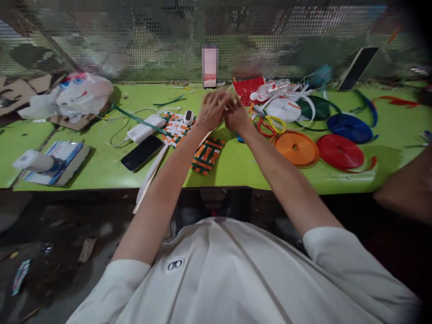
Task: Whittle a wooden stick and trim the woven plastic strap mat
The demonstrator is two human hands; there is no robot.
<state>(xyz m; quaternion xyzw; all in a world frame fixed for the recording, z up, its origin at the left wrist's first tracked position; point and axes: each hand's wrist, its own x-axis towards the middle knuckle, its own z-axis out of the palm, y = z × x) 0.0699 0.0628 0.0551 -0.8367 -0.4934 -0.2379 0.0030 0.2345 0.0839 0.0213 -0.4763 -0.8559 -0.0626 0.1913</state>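
My left hand (212, 110) and my right hand (235, 114) meet over the far middle of the table, in front of an upright phone (209, 81). Motion smears the fingers, so whether they hold anything is unclear. Below them lies a green, orange and white woven piece (208, 156). Left of my left hand is a white and orange woven piece (176, 130) with long loose white strips (151, 175) trailing over the front edge. A small white device (188, 118) rests on it. Yellow-and-red-handled scissors (270, 127) lie right of my right hand.
Right of the scissors sit orange (305, 150), red (347, 153), blue (351, 128) and white (283, 109) strap rolls. On the left are a black phone (142, 153), a white power bank (146, 128), a plastic bag (84, 92) and a tissue pack (64, 164). Another person's arm (408, 184) shows at right.
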